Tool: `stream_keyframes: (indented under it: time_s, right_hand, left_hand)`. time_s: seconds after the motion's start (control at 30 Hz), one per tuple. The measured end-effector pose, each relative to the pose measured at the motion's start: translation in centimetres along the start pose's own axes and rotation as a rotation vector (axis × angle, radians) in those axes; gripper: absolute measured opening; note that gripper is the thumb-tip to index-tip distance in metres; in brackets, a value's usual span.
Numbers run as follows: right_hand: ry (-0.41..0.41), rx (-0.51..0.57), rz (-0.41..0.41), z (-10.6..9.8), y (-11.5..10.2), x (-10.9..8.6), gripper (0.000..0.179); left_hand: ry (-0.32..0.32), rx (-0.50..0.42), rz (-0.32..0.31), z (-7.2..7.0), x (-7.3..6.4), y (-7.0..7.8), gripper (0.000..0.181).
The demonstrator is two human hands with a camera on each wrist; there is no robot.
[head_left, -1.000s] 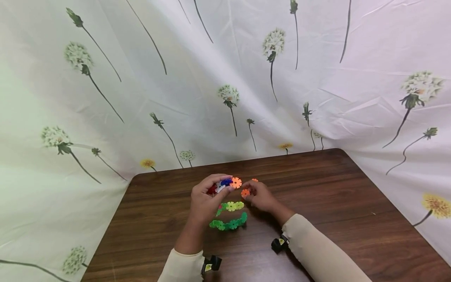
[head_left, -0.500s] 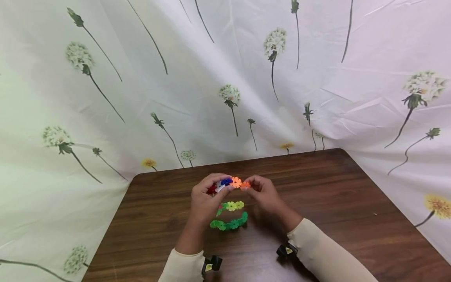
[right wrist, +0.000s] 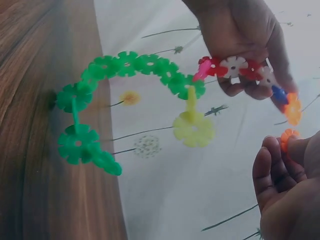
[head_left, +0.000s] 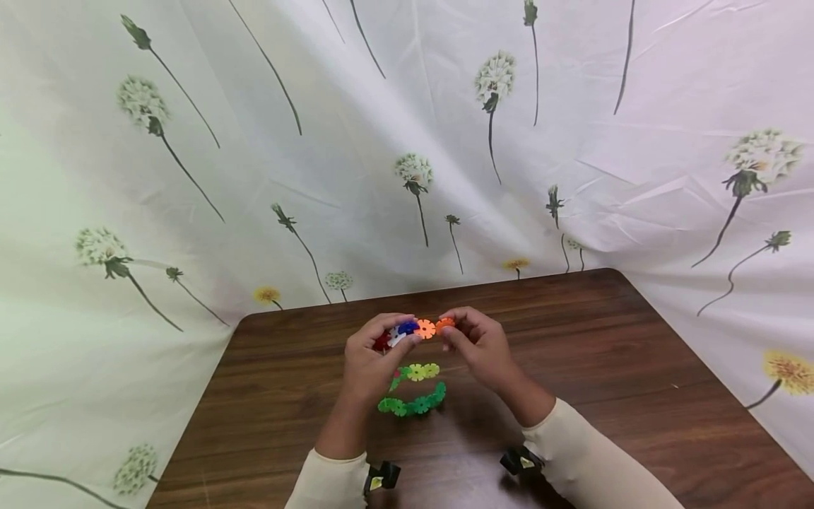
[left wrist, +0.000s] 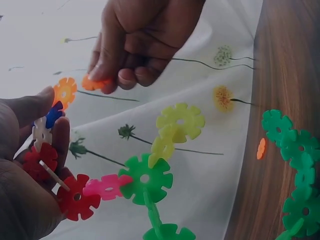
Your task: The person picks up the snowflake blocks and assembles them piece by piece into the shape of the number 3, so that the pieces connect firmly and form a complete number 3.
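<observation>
My left hand [head_left: 372, 357] grips a chain of interlocking flower-shaped plastic discs by its red, white and blue part [head_left: 399, 335]. An orange disc [left wrist: 65, 93] forms the chain's free end, sticking out past the left thumb and fingertips. Between thumb and fingers, my right hand [head_left: 486, 350] pinches a separate orange disc [right wrist: 288, 139], tilted and close to that end, with a small gap showing in the left wrist view. From the left hand the chain runs on through a pink disc [left wrist: 109, 187] to green discs [right wrist: 127, 63], with a yellow branch [right wrist: 194, 129] hanging off.
Another orange disc [left wrist: 261, 148] lies on the brown wooden table [head_left: 286, 396]. The green end of the chain [head_left: 421, 404] curves low over the tabletop. Behind the table hangs a white cloth [head_left: 356, 177] printed with dandelions. Both wrists carry black camera mounts [head_left: 384, 477].
My right hand has lifted its orange disc up to the chain's orange end, then shifted slightly right and tilted the disc. The left hand and chain have stayed nearly still.
</observation>
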State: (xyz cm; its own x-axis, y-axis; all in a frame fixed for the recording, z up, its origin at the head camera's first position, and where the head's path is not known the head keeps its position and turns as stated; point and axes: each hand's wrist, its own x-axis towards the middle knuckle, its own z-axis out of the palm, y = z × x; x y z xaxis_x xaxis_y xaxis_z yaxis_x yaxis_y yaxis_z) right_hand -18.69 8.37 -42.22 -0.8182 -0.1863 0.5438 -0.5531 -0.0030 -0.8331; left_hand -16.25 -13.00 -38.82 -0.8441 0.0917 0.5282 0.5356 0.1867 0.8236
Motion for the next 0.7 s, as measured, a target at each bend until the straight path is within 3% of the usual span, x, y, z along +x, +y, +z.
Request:
stream_keyframes:
  time_s: [0.4,0.7]
  right_hand:
    - [0.006,-0.07,-0.167,0.2,-1.1,0.0,0.015]
    - [0.067,-0.078,-0.227,0.8,-1.3,-0.2,0.018]
  left_hand:
    - [-0.005,0.006,-0.014,0.1,-0.1,0.2,0.028]
    - [0.009,0.014,0.007,0.4,-0.2,0.1,0.026]
